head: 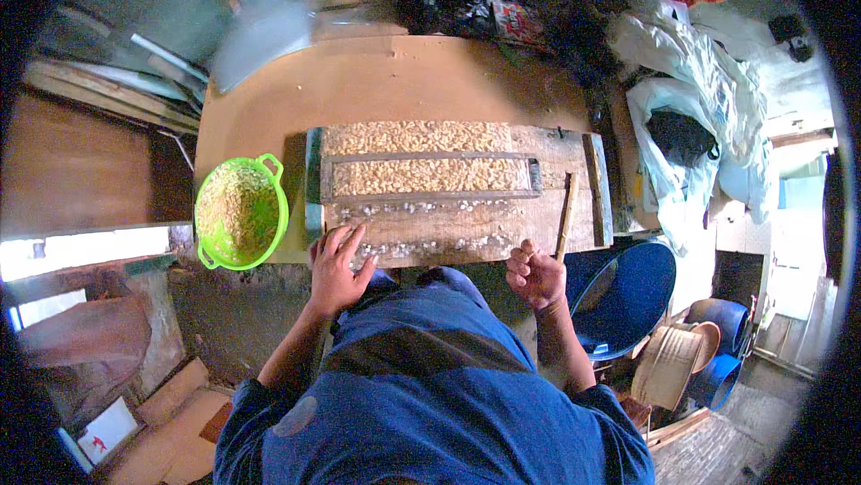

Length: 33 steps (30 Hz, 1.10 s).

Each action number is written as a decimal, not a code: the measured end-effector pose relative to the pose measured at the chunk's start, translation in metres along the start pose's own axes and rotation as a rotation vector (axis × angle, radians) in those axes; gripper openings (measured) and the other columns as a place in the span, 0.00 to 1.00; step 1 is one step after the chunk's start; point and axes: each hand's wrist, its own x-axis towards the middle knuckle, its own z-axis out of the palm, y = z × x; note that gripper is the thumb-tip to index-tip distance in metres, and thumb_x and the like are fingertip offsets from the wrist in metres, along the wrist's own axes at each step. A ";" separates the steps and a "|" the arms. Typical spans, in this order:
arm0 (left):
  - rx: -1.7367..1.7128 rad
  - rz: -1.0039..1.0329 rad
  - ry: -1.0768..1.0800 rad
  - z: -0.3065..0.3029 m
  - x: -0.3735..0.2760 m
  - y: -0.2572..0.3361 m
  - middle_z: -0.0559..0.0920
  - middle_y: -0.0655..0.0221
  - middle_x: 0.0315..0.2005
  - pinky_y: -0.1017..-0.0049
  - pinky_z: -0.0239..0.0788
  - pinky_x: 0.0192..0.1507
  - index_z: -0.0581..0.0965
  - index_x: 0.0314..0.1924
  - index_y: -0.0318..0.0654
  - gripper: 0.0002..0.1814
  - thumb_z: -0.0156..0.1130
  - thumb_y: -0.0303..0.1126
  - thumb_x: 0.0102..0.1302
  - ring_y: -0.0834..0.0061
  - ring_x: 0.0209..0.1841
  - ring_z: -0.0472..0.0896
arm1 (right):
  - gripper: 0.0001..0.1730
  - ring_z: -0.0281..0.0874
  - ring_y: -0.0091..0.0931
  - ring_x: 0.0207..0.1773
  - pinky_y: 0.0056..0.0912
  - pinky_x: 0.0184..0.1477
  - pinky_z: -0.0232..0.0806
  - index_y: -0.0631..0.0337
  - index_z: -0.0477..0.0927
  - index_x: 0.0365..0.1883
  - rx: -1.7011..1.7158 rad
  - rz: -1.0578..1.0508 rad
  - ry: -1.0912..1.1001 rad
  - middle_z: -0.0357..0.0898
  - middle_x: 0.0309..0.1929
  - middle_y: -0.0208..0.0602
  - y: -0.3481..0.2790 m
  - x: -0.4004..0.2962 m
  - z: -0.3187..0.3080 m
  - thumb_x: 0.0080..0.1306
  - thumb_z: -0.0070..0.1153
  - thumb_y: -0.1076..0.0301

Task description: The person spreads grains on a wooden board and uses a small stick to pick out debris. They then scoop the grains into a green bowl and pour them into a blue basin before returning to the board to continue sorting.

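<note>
A wooden board (437,222) with raised end pieces lies on the table before me. A narrow wooden frame (430,196) rests on it, with pale, grain-like pieces (417,177) inside, and more of them spread beyond its far side. My left hand (342,266) lies with fingers apart at the board's near left corner, holding nothing. At the near right edge is my right hand (536,273), its fingers curled; whether something small is pinched in them I cannot tell. A thin wooden stick (566,219) lies on the board beside it. White bits dot the board's near part.
At the table's left edge stands a green plastic colander (285,212) holding similar pale pieces. A large blue tub (629,303) is below the table on the right. Plastic bags (686,95) hang at the right, and black bags (444,0) lie behind the table (350,88).
</note>
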 end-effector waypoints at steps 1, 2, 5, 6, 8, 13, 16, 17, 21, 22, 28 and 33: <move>0.000 0.004 -0.009 0.000 0.001 0.000 0.74 0.62 0.61 0.55 0.58 0.65 0.75 0.66 0.45 0.33 0.68 0.45 0.61 0.57 0.63 0.71 | 0.06 0.66 0.22 0.33 0.26 0.31 0.60 0.55 0.72 0.37 0.021 -0.004 -0.007 0.69 0.33 0.27 -0.001 0.002 0.004 0.68 0.57 0.68; -0.013 0.010 -0.008 0.001 0.002 0.001 0.74 0.62 0.61 0.55 0.59 0.65 0.75 0.66 0.45 0.33 0.68 0.45 0.61 0.57 0.63 0.72 | 0.05 0.66 0.22 0.32 0.27 0.31 0.60 0.55 0.73 0.37 -0.020 -0.015 0.075 0.70 0.31 0.28 -0.003 0.003 0.001 0.68 0.57 0.68; -0.031 0.028 -0.006 0.002 0.008 0.006 0.74 0.62 0.61 0.55 0.59 0.65 0.75 0.66 0.44 0.33 0.68 0.45 0.61 0.57 0.63 0.72 | 0.05 0.65 0.22 0.27 0.28 0.28 0.59 0.55 0.74 0.34 -0.365 -0.048 0.318 0.71 0.27 0.28 -0.010 0.010 -0.007 0.70 0.56 0.67; -0.025 0.033 -0.010 0.000 0.010 0.009 0.74 0.62 0.61 0.55 0.59 0.64 0.75 0.65 0.44 0.33 0.68 0.44 0.61 0.57 0.63 0.72 | 0.05 0.64 0.22 0.25 0.28 0.27 0.58 0.55 0.75 0.34 -0.632 -0.059 0.398 0.71 0.25 0.28 -0.012 0.016 -0.008 0.70 0.57 0.67; -0.019 0.040 -0.015 -0.001 0.014 0.014 0.74 0.61 0.61 0.55 0.59 0.64 0.75 0.65 0.44 0.33 0.68 0.44 0.61 0.57 0.63 0.72 | 0.10 0.68 0.25 0.23 0.32 0.26 0.63 0.60 0.78 0.34 -1.151 -0.128 0.620 0.75 0.24 0.31 -0.009 0.029 -0.018 0.71 0.58 0.64; 0.009 0.031 0.004 -0.001 0.012 0.014 0.74 0.61 0.61 0.55 0.59 0.64 0.76 0.65 0.45 0.32 0.68 0.44 0.61 0.56 0.63 0.72 | 0.14 0.84 0.46 0.40 0.46 0.43 0.73 0.68 0.82 0.37 -1.984 -0.317 0.667 0.84 0.34 0.56 -0.004 0.053 -0.002 0.69 0.58 0.62; -0.008 -0.002 0.014 0.000 0.007 0.011 0.74 0.62 0.61 0.55 0.60 0.64 0.76 0.65 0.45 0.32 0.69 0.44 0.60 0.56 0.63 0.72 | 0.13 0.83 0.52 0.43 0.50 0.45 0.73 0.67 0.82 0.36 -2.077 -0.363 0.628 0.83 0.35 0.58 0.000 0.060 -0.004 0.68 0.57 0.63; -0.005 -0.005 0.022 0.000 0.007 0.012 0.74 0.62 0.61 0.55 0.60 0.64 0.76 0.65 0.45 0.32 0.69 0.44 0.60 0.56 0.63 0.72 | 0.13 0.83 0.52 0.43 0.50 0.46 0.73 0.68 0.81 0.36 -2.091 -0.353 0.632 0.83 0.35 0.58 -0.001 0.058 -0.003 0.68 0.57 0.64; 0.043 -0.038 0.056 -0.002 0.000 0.007 0.74 0.61 0.61 0.54 0.60 0.64 0.75 0.66 0.46 0.33 0.69 0.44 0.60 0.55 0.63 0.72 | 0.11 0.80 0.53 0.44 0.56 0.45 0.73 0.67 0.75 0.41 -2.258 -0.324 0.542 0.80 0.35 0.58 -0.001 0.059 -0.013 0.63 0.56 0.70; 0.048 -0.051 0.061 -0.003 0.000 0.006 0.74 0.60 0.61 0.54 0.60 0.64 0.75 0.66 0.46 0.33 0.69 0.44 0.60 0.55 0.63 0.72 | 0.12 0.80 0.53 0.44 0.56 0.45 0.73 0.67 0.74 0.42 -2.287 -0.299 0.556 0.80 0.35 0.58 0.002 0.060 -0.010 0.64 0.55 0.70; 0.019 -0.129 0.067 -0.012 0.004 0.003 0.74 0.58 0.60 0.53 0.59 0.64 0.74 0.67 0.44 0.33 0.68 0.44 0.62 0.54 0.63 0.71 | 0.13 0.82 0.54 0.42 0.55 0.44 0.75 0.69 0.74 0.42 -2.385 -0.171 0.639 0.82 0.36 0.58 0.003 0.073 -0.009 0.65 0.54 0.69; 0.031 -0.154 0.073 -0.017 0.012 0.002 0.73 0.56 0.61 0.52 0.59 0.64 0.74 0.67 0.43 0.33 0.68 0.44 0.63 0.53 0.63 0.71 | 0.13 0.82 0.54 0.39 0.55 0.41 0.73 0.71 0.79 0.35 -2.276 -0.219 0.629 0.83 0.34 0.62 -0.004 0.070 -0.002 0.66 0.56 0.66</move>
